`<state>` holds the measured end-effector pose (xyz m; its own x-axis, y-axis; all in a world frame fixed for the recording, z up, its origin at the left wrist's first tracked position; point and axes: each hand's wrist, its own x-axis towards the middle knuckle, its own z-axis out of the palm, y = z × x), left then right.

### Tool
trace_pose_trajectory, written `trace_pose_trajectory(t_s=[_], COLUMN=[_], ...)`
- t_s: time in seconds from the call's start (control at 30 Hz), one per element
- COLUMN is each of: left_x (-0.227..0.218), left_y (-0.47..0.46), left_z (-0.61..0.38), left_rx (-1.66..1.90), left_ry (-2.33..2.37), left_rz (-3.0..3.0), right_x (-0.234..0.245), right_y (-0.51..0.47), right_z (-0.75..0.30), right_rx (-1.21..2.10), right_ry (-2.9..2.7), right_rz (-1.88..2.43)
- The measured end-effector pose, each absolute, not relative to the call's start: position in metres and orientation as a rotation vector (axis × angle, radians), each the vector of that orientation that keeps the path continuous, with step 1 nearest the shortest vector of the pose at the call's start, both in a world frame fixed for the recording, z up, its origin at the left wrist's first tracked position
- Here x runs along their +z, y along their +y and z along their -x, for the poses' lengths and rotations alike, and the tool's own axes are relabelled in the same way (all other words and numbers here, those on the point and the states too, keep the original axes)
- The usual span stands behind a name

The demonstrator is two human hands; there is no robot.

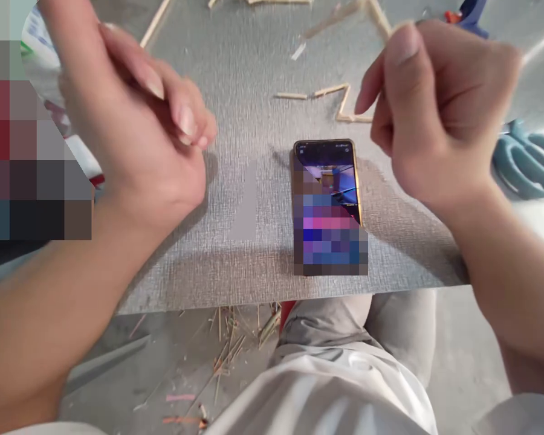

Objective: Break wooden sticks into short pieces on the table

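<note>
Stage: part-way, by judgement; clock positions read from the centre of the view. Left hand point(136, 127), 10 o'clock: raised over the table point(199, 266), fingers curled loosely inward, nothing seen between them. Single stick point(155, 23), 11 o'clock: straight, apparently unworked. Scraps point(229, 344), 7 o'clock: strewn on the floor point(140, 368) below. Short stick point(292, 95), 12 o'clock: straight, loose. Phone point(344, 181), 3 o'clock, near centre: laid flat on the table, screen lit. Bent stick point(343, 101), 1 o'clock: on the table, two corners already formed. Right hand point(439, 96), 2 o'clock: fingers folded, thumb pressed against them. Scissors point(528, 158), 3 o'clock: set beyond the right wrist, not in use.

Obscured: packet point(38, 45) at 10 o'clock, partly masked; left palm, contents not to be told; sticks point(278, 2) at 12 o'clock, cropped by the top edge; lower phone screen, masked; blurred stick point(381, 21) at 1 o'clock, seen up to the right thumb, whether pinched cannot be told; blue object point(474, 15) at 2 o'clock, largely covered, unidentified; scissor blades, not seen.
</note>
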<state>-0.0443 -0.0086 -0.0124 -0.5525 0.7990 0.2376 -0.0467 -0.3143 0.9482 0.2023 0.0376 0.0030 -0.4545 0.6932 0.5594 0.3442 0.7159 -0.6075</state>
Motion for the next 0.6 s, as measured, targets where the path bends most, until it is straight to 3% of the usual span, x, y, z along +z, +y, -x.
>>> trace_pose_trajectory(t_s=[0.17, 0.27, 0.37, 0.5, 0.6], left_x=[-0.035, -0.048, -0.048, -0.041, -0.040], left_y=[-0.008, -0.007, -0.013, -0.024, -0.024], left_z=[0.045, 0.046, 0.045, 0.039, 0.037], left_rx=[1.943, 1.961, 1.789, 1.560, 1.602], left_ry=[1.095, 0.835, 0.995, 1.174, 1.189], left_rz=[-1.050, -1.719, -2.063, -2.018, -1.947], right_x=[0.000, -0.001, 0.000, 0.001, 0.002], right_y=[0.039, 0.039, 0.039, 0.039, 0.039], right_z=[-0.205, -0.206, -0.206, -0.206, -0.207], right_rx=[0.444, 0.372, 0.369, 0.366, 0.332], right_ry=[-2.194, -2.307, -2.349, -2.334, -2.296], right_rz=[0.697, 0.659, 0.709, 0.766, 0.765])
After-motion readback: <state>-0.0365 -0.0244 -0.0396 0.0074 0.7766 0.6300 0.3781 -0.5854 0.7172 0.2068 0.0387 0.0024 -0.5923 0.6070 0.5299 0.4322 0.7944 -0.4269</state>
